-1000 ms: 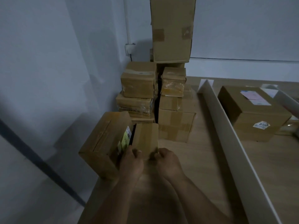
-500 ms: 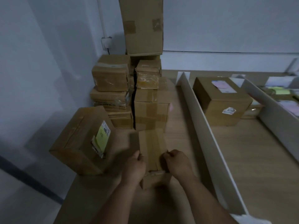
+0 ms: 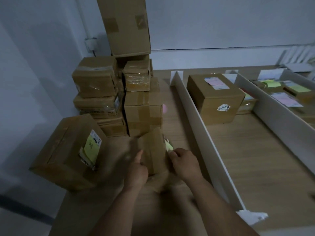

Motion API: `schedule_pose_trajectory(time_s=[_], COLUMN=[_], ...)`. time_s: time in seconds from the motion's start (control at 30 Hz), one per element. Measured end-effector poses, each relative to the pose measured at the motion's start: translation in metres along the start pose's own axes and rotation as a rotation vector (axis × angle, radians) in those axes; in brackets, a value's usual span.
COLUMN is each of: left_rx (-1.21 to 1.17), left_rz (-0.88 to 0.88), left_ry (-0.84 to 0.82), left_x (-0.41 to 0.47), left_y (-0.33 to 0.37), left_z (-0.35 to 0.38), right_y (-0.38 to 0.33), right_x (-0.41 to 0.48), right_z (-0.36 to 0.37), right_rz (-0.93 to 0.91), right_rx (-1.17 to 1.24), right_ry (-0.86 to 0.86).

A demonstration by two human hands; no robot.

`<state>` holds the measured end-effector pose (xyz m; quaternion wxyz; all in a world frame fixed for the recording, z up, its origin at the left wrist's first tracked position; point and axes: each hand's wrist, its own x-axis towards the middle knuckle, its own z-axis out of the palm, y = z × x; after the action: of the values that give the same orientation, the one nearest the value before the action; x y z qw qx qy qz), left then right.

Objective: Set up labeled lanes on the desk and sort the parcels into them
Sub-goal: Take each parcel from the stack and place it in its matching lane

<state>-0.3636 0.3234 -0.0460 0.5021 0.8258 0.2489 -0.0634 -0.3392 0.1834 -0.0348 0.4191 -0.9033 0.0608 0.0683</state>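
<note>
The small parcel (image 3: 151, 150) is now held clear of the large box (image 3: 71, 150), against which it stood a second ago, and it has been drawn toward the person and away from the stack of parcels (image 3: 119, 99). It is clasped from both sides: the grip of the left hand (image 3: 137, 169) is closed on its left face with the thumb raised along it, and the grip of the right hand (image 3: 185, 165) is curled round its right edge. The parcel is blurred and tilted, and a pale green label (image 3: 168, 146) has come into view on its right side. It is judged that the label is being turned up for reading, so that a lane can be chosen.

The white divider (image 3: 204, 133) stands just beside the right hand and would have to be cleared from above. Beyond it, bare desk (image 3: 255, 159) is left open in front of the box marked 6168 (image 3: 214, 97). On the left, the large box lies at the desk's edge, so little room is offered there. The stack stands close behind the parcel.
</note>
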Motion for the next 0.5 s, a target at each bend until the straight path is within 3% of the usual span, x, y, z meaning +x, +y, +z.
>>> schedule_pose_trajectory(time_s=[0.23, 0.5], left_rx=[-0.001, -0.084], left_rz=[-0.119, -0.188], left_ry=[0.174, 0.067], left_x=[0.011, 0.011], left_y=[-0.013, -0.028], left_z=[-0.031, -0.031], right_y=[-0.002, -0.001], right_x=[0.010, 0.009], right_z=[0.016, 0.039], right_rz=[0.082, 0.117], right_rx=[0.022, 0.005], right_ry=[0.076, -0.139])
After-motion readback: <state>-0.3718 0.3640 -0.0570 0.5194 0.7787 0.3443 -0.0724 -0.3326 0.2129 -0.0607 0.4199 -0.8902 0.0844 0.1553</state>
